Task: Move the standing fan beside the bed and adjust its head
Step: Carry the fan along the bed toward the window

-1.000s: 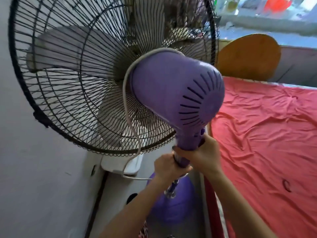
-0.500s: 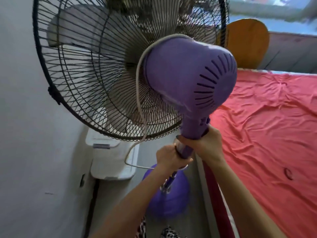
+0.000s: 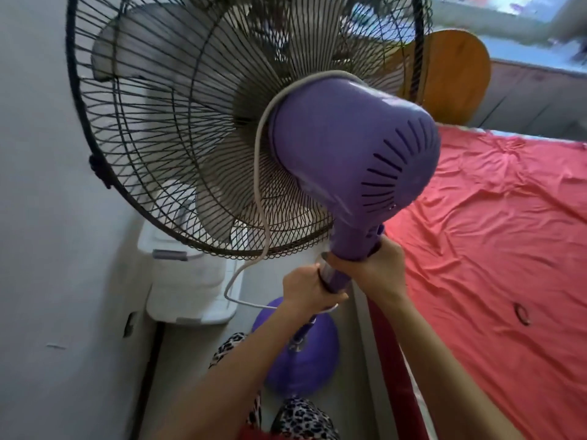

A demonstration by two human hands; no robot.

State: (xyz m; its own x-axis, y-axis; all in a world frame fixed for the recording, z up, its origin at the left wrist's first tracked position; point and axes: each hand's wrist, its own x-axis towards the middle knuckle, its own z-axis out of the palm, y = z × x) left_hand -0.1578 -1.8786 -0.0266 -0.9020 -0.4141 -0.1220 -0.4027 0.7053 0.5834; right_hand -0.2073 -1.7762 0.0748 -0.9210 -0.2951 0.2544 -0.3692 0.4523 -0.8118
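No brand, label or writing can be read on anything in view. The purple plastic standing fan [image 3: 346, 154] stands in the narrow strip of floor between the pale grey wall [image 3: 41, 217] on the left and the bed with the coral-red sheet [image 3: 495, 249] on the right, its rounded purple base [image 3: 301, 363] on the floor just beside the bed's edge. Its pole runs upward and slightly to the right from the base to the motor housing, so the long axis is close to upright with a small lean. The vented back of the housing faces the camera, and the black wire cage [image 3: 197, 128] with its grey blades points away, towards the wall and the far end of the room. A white cord [image 3: 261, 192] loops over the housing and hangs down behind the neck. The left hand [image 3: 306, 285] is wrapped tight round the neck of the pole, fingers closed on it; the right hand [image 3: 378, 268] clamps the same neck just above, directly under the housing, the two hands touching. A white plastic lidded box [image 3: 187, 290] sits against the wall behind the cage. A rounded orange-brown wooden headboard [image 3: 457, 74] rises at the bed's far end.
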